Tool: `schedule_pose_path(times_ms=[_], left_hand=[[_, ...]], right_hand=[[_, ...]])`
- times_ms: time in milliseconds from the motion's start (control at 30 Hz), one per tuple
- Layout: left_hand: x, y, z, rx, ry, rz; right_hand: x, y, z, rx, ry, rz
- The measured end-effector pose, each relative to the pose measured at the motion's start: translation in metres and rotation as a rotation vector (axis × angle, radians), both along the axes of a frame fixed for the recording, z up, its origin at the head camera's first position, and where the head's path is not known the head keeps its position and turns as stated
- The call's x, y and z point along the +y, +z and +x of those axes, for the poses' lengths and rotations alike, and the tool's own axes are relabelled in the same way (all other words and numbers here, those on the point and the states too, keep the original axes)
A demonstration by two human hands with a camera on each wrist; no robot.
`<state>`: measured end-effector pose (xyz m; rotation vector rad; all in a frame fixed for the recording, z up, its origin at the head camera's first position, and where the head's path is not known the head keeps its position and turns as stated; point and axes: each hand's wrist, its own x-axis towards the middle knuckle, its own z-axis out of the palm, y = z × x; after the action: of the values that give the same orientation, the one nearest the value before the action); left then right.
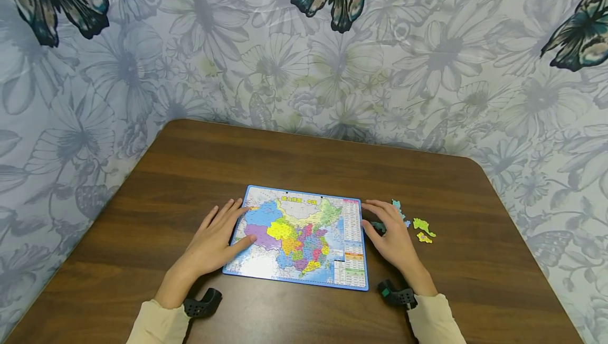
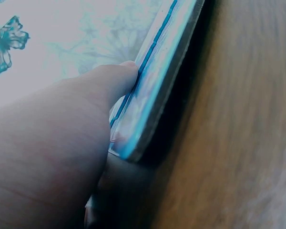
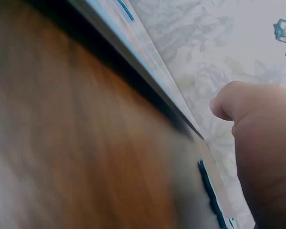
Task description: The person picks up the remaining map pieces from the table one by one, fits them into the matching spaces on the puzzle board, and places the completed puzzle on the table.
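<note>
A map puzzle board [image 1: 304, 212] with a blue rim and colored region pieces lies flat on the table. My left hand [image 1: 214, 244] rests on its left side with fingers spread; in the left wrist view its thumb [image 2: 117, 78] lies on the board's surface. My right hand [image 1: 391, 238] is at the board's right edge, fingers slightly bent, with nothing seen in its grip. A dark green puzzle piece [image 1: 378, 226] shows partly between that hand's thumb and fingers, lying on the table. Whether the right fingertips touch the board, I cannot tell.
Right of the right hand lie a yellow-green piece [image 1: 421, 225], a yellow piece [image 1: 424, 237] and a light blue piece [image 1: 397, 206], the last partly hidden. Behind the brown wooden table [image 1: 304, 149] hangs a flowered cloth [image 1: 271, 69] with butterflies.
</note>
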<state>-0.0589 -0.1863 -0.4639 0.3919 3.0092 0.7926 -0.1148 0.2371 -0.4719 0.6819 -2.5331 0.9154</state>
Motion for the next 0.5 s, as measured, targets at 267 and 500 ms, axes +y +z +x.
schedule_pose_path(times_ms=[267, 500], left_hand=[[0.000, 0.000, 0.000, 0.000, -0.002, 0.004], [-0.001, -0.001, 0.001, 0.004, -0.009, 0.005]], right_hand=[[0.015, -0.002, -0.004, 0.034, -0.053, -0.022], [0.025, -0.002, -0.004, 0.008, -0.118, -0.031]])
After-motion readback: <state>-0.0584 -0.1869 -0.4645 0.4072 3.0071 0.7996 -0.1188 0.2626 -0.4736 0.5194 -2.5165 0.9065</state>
